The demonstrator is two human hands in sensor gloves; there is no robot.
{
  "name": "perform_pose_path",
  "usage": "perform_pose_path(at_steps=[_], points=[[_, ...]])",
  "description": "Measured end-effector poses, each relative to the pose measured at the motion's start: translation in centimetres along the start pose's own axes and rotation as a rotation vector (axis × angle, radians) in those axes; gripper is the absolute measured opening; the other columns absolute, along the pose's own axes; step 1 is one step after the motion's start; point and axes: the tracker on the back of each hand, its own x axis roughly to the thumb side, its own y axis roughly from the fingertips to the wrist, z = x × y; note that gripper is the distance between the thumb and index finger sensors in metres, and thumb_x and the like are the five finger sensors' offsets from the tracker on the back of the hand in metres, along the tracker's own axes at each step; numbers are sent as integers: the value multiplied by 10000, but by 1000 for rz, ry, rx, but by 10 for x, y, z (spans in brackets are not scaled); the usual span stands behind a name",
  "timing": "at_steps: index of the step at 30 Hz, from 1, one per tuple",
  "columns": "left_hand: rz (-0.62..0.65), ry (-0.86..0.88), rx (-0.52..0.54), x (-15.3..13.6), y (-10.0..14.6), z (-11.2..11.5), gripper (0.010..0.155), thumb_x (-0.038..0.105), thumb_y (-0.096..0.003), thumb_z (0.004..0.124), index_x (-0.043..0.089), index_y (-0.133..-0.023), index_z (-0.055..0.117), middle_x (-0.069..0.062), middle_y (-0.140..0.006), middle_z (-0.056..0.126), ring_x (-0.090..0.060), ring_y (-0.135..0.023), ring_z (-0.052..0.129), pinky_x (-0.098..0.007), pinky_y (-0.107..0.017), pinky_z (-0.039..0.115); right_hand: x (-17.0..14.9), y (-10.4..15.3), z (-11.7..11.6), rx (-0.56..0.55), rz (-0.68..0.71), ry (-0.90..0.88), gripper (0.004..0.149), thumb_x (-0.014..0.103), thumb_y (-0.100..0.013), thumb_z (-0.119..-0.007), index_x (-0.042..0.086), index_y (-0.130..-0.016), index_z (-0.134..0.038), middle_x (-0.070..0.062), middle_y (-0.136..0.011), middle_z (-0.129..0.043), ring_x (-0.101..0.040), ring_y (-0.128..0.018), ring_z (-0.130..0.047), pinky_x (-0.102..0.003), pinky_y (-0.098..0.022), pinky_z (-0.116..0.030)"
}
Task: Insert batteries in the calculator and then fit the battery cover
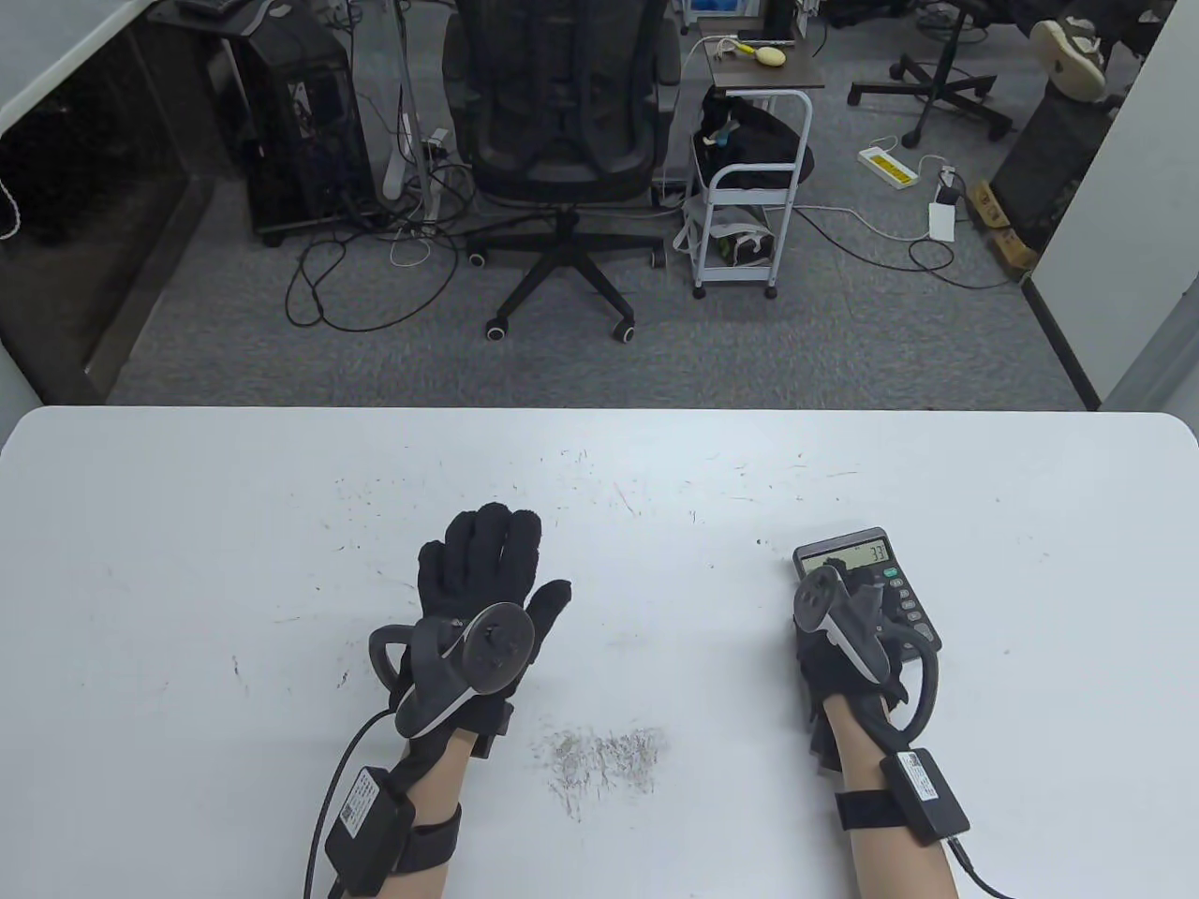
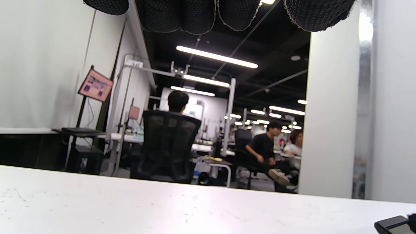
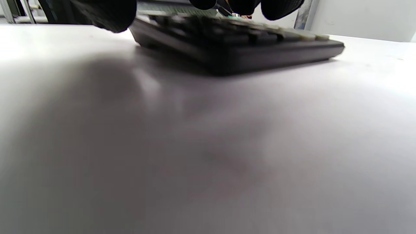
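A dark calculator lies face up on the white table at the right, its display lit with digits. My right hand rests over its keypad, fingers on the keys; the right wrist view shows the calculator from low down with my fingertips above it. My left hand lies flat and open on the table at centre left, holding nothing. A corner of the calculator shows at the bottom right of the left wrist view. No loose batteries or battery cover are in view.
A scuffed grey patch marks the table near the front. Beyond the far table edge stand an office chair and a white cart.
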Motion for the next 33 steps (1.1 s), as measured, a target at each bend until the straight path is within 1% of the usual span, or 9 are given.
perform_pose_path(at_steps=[3, 8, 12, 15, 21, 28, 33], points=[[10, -16, -9, -1, -1, 1, 770, 644, -536, 646, 288, -1203, 498, -117, -1276, 536, -422, -1159, 552, -670, -807, 501, 2, 10, 19, -21, 73, -102, 722, 513, -502, -779, 276, -1097, -446, -107, -1163, -515, -472, -1032, -574, -621, -708, -581], [5, -29, -15, -2, -2, 2, 771, 644, -536, 645, 288, -1203, 493, -116, -1276, 537, -419, -1161, 550, -670, -809, 495, 7, 37, 57, -118, 239, -246, 728, 520, -508, -761, 266, -1105, -432, -111, -1174, -492, -466, -1058, -515, -636, -731, -524], [3, -38, -10, -3, -2, 2, 772, 644, -535, 645, 290, -1203, 492, -115, -1277, 536, -415, -1163, 550, -670, -810, 492, 9, 59, 78, -202, 336, -297, 724, 520, -508, -759, 263, -1105, -441, -108, -1178, -494, -463, -1071, -488, -649, -741, -485], [4, -48, -6, -4, -2, 2, 771, 645, -533, 645, 292, -1202, 492, -110, -1277, 535, -415, -1163, 547, -672, -810, 488, 10, 72, 89, -245, 408, -332, 721, 521, -507, -758, 261, -1104, -450, -104, -1179, -502, -456, -1078, -478, -650, -748, -468], [-2, -87, 25, -5, -1, 0, 772, 644, -533, 646, 292, -1202, 489, -106, -1276, 540, -414, -1166, 541, -678, -809, 480, 8, 90, 103, -269, 563, -359, 754, 545, -494, -758, 280, -1111, -417, -92, -1200, -457, -447, -1104, -424, -660, -764, -406], [6, -81, 50, -5, 1, -4, 771, 644, -531, 646, 295, -1201, 490, -104, -1275, 544, -411, -1166, 544, -679, -808, 479, 7, 102, 111, -334, 592, -345, 760, 553, -492, -756, 274, -1114, -421, -96, -1201, -467, -447, -1104, -437, -670, -758, -393], [13, -85, 52, -3, 1, -4, 769, 645, -531, 645, 299, -1200, 490, -101, -1275, 543, -410, -1166, 543, -678, -809, 480, 8, 101, 110, -333, 604, -338, 759, 554, -494, -755, 269, -1115, -424, -106, -1199, -469, -434, -1106, -444, -669, -756, -393]])
